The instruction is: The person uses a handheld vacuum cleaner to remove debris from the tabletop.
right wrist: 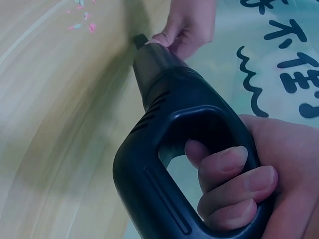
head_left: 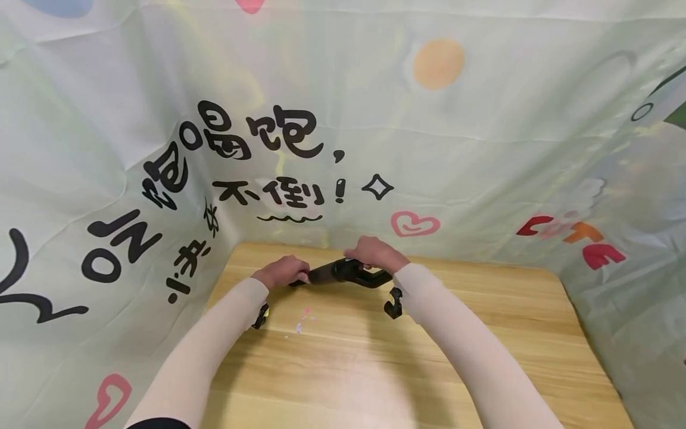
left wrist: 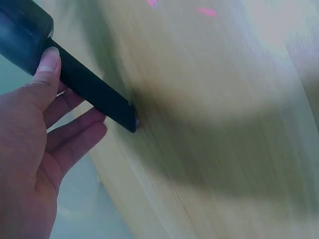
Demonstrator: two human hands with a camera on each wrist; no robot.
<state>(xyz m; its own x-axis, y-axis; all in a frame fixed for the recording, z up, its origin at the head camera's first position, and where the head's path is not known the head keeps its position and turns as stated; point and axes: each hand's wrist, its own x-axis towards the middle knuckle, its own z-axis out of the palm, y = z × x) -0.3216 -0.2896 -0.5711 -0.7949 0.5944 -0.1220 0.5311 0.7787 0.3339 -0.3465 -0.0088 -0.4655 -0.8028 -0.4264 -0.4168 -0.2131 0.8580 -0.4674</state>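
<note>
A black handheld vacuum cleaner (head_left: 347,270) is held over the far part of the wooden table. My right hand (head_left: 377,252) grips its loop handle (right wrist: 172,199), fingers curled through the opening. At the other end, my left hand (head_left: 282,271) holds the flat, narrow nozzle (left wrist: 94,89), with the thumb on top by the dust cup and the fingers underneath. The nozzle's slanted tip is close over the tabletop in the left wrist view. Small pink and pale scraps (head_left: 299,326) lie on the table, nearer to me than the nozzle.
The wooden table (head_left: 343,369) is bordered by pale fabric curtains (head_left: 482,149) at the left, back and right, printed with black characters and coloured shapes. Dark wrist mounts (head_left: 393,302) sit under both forearms. Arm shadows fall across the tabletop.
</note>
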